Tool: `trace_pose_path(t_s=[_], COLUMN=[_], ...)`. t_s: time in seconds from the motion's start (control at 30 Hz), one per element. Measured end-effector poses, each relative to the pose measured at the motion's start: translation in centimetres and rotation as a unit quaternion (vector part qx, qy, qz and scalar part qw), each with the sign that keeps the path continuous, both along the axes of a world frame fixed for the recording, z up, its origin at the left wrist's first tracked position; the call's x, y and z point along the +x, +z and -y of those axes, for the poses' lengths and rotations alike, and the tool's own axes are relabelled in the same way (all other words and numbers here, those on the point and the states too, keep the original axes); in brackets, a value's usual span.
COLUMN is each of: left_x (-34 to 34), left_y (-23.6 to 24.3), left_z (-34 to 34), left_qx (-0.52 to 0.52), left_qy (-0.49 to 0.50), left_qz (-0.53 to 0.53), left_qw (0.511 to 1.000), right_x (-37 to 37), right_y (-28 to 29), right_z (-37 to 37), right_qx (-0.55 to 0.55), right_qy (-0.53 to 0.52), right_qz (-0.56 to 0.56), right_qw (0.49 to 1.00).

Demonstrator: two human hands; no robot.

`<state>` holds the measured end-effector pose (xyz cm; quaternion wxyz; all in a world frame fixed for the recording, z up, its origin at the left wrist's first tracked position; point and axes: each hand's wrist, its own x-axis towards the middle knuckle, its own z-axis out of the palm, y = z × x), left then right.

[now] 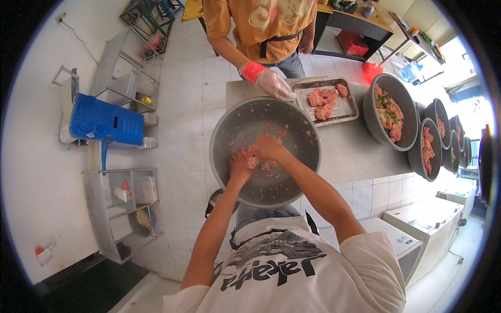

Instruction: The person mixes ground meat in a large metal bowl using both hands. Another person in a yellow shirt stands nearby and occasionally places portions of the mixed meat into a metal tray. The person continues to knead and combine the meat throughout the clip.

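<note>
A large grey basin [308,156] stands in front of me, with scraps of raw meat stuck to its inside. Down in it, my left hand [241,166] is curled around a lump of pink ground meat [251,155]. Right beside that lump is my right hand [267,147], its fingers bent inward; what they hold, if anything, is hidden. Across from me another person's gloved hand [274,84] hangs by the basin's far rim. Next to it a metal tray [342,116] holds clumps of ground meat [324,100].
On the steel table [344,148], a grey bowl [371,122] of meat with chopped greens stands at right, several more meat bowls beyond. White chest freezers [428,219] stand at lower right. At left are a blue machine [107,119] and a metal rack [99,208].
</note>
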<state>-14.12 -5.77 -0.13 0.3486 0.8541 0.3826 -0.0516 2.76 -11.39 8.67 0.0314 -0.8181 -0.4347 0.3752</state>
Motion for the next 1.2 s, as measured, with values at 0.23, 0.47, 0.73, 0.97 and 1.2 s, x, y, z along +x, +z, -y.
trace_pose_path(t_s=[0.23,0.47,0.73,0.97,1.2], left_x=[-0.4,-0.4,-0.3,0.5,0.2], left_y=[-1.3,0.1,0.4,2.7,4.0], left_z=[-0.9,-0.9,-3.6,-4.1,-0.6], left_qx=[-0.03,0.033,-0.063,-0.167,0.064], left_qy=[-0.083,-0.129,-0.187,-0.085,-0.14], left_qz=[0.01,0.047,0.029,0.001,0.009], left_qw=[0.996,0.99,0.98,0.982,0.988], right_x=[0.0,-1.6,-1.2,2.3,3.0], right_y=[-3.4,-5.2,-2.6,-3.5,-0.2], right_z=[-1.7,-0.6,3.0,7.2,9.2], right_qx=[-0.007,0.027,0.149,0.142,0.072], right_qy=[0.066,0.033,0.154,0.078,0.009], right_qz=[0.008,-0.011,-0.054,-0.069,0.114], right_qw=[0.998,0.999,0.975,0.984,0.991])
